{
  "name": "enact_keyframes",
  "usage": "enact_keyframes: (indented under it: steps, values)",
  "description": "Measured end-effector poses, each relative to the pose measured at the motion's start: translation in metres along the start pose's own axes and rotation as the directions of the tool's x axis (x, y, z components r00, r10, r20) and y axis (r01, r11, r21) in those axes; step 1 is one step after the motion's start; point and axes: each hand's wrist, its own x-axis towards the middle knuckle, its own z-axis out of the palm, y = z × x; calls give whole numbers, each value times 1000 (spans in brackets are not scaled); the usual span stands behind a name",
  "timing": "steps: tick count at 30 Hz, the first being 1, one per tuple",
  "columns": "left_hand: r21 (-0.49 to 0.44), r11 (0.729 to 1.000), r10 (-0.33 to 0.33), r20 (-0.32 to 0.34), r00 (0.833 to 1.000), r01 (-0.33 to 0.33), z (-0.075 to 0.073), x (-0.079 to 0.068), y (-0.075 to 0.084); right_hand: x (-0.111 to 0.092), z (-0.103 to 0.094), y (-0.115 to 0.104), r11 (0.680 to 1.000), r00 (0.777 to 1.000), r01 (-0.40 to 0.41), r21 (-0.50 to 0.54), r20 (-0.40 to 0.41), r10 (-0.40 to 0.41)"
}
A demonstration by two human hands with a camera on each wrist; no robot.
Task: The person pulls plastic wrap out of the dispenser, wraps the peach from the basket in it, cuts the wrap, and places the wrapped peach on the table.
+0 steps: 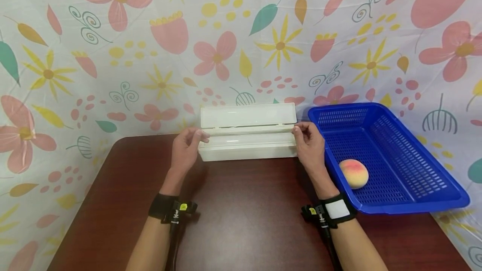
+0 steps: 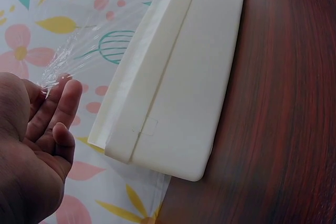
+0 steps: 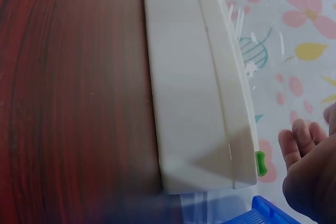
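A long white cling film dispenser (image 1: pixel 248 153) lies crosswise near the back of the table, its lid (image 1: pixel 248 115) raised. Clear cling film (image 2: pixel 68 56) stretches out above the dispenser and bunches to a point at my left hand (image 2: pixel 39 140), whose thumb and index finger pinch it. At the dispenser's other end is my right hand (image 1: pixel 310 145), thumb and index finger together at the film's edge. Only part of that hand (image 3: pixel 312 166) shows in the right wrist view, its pinching tips cut off by the frame. A green slider (image 3: pixel 261 163) sits at the dispenser's right end.
Right of the dispenser stands a blue plastic basket (image 1: pixel 410 208), close beside my right forearm. A peach (image 1: pixel 354 174) lies in it against the near left side. Behind the dark wood table (image 1: pixel 241 221) hangs a flower-patterned cloth (image 1: pixel 233 20).
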Motion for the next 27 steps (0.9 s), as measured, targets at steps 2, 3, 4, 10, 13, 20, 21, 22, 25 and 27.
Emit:
enact_keyframes:
  steps: [2, 3, 4, 10, 13, 20, 21, 22, 25, 27]
  values:
    - [-1, 1000, -3, 0, 1000, 3, 0, 0, 0, 0, 0, -1, 1000, 1000, -5, 26, 11, 5]
    - [-3, 1000, -4, 0, 1000, 4, 0, 0, 0, 0, 0, -1, 1000, 1000, -3, 31, 20, 2]
    - [-6, 1000, -5, 1, 1000, 5, 0, 1, 0, 0, 0, -1, 1000, 1000, 2, 30, 29, -3]
    - [-26, 1000, 2, 12, 1000, -2, -1, 1, 0, 0, 0, -3, 999, 998, 48, -5, 41, -48]
    - [-31, 999, 8, 14, 1000, -8, -2, 1, -1, 0, 1, -3, 997, 998, 66, -44, 26, -65]
    - [-36, 999, 7, 12, 1000, -7, -2, 1, 0, 1, 2, -1, 989, 995, 95, -114, -9, -96]
    - [-33, 999, 7, 13, 1000, -7, -2, 1, 1, 1, 2, -1, 988, 995, 99, -121, -12, -101]
    - [-31, 1000, 5, 14, 1000, -5, -2, 1, 1, 1, 2, -1, 987, 994, 103, -123, -15, -105]
    - [-19, 1000, -3, 10, 1000, 3, -2, 1, -13, 1, 1, -1, 985, 993, 114, -127, -21, -117]
    - [-14, 1000, -9, 6, 1000, 9, -2, 1, -23, 1, 1, 0, 985, 992, 117, -126, -24, -121]
